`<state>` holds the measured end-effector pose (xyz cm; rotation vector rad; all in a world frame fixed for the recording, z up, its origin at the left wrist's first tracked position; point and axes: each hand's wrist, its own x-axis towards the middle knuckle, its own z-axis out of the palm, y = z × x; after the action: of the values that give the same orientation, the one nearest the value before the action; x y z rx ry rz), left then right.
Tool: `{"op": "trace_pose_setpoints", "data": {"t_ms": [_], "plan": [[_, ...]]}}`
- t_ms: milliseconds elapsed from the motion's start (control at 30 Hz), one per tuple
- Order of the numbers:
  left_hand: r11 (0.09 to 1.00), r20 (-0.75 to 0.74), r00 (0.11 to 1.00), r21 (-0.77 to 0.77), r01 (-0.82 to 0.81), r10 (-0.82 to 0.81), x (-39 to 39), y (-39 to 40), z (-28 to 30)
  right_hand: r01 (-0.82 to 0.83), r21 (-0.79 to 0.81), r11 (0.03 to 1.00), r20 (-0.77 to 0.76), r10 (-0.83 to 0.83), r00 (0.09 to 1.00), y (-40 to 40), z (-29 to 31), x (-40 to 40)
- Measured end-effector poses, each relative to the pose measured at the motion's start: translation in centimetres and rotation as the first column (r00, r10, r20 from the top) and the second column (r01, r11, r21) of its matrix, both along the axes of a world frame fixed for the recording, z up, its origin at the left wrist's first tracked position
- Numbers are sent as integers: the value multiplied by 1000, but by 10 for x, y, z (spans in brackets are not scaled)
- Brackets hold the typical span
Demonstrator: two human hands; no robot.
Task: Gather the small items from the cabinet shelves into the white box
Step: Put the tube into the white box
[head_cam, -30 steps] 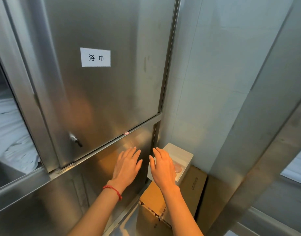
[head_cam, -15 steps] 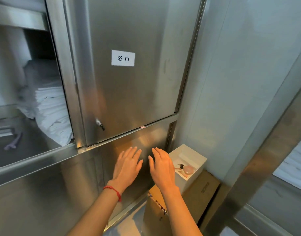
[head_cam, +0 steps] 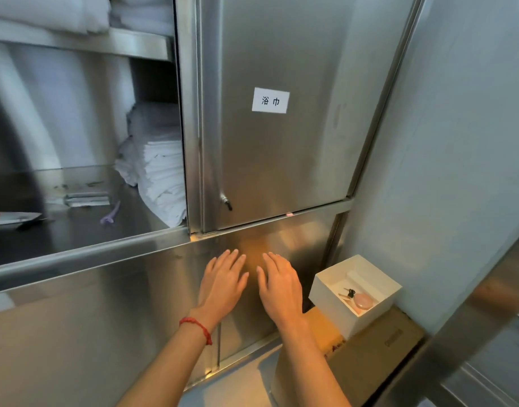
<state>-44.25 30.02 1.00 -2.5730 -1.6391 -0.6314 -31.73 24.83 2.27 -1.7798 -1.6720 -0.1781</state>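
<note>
Both hands, the left hand (head_cam: 223, 282) and the right hand (head_cam: 279, 284), are held flat with straight fingers before the lower steel panel, each grip open and empty. The white box (head_cam: 334, 284) sits on a cardboard carton (head_cam: 378, 345), holding a pink round item (head_cam: 365, 301). A purple clip (head_cam: 110, 214) and a packet (head_cam: 12, 217) lie on the cabinet shelf (head_cam: 76, 230), near its front edge.
</note>
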Motion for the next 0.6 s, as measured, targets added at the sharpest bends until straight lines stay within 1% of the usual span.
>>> {"op": "trace_pose_setpoints", "data": {"t_ms": [133,267,600], "plan": [[999,-71,996,11,-52,52,-23,-4,5,-53,-34,998,7,54,999,4,0,-18],[996,-67,993,11,-93,93,-46,-4,9,-119,-76,990,33,122,992,12,3,-38],[990,-59,989,52,-130,133,-106,16,16,-173,-112,979,40,178,983,41,11,-96]]}}
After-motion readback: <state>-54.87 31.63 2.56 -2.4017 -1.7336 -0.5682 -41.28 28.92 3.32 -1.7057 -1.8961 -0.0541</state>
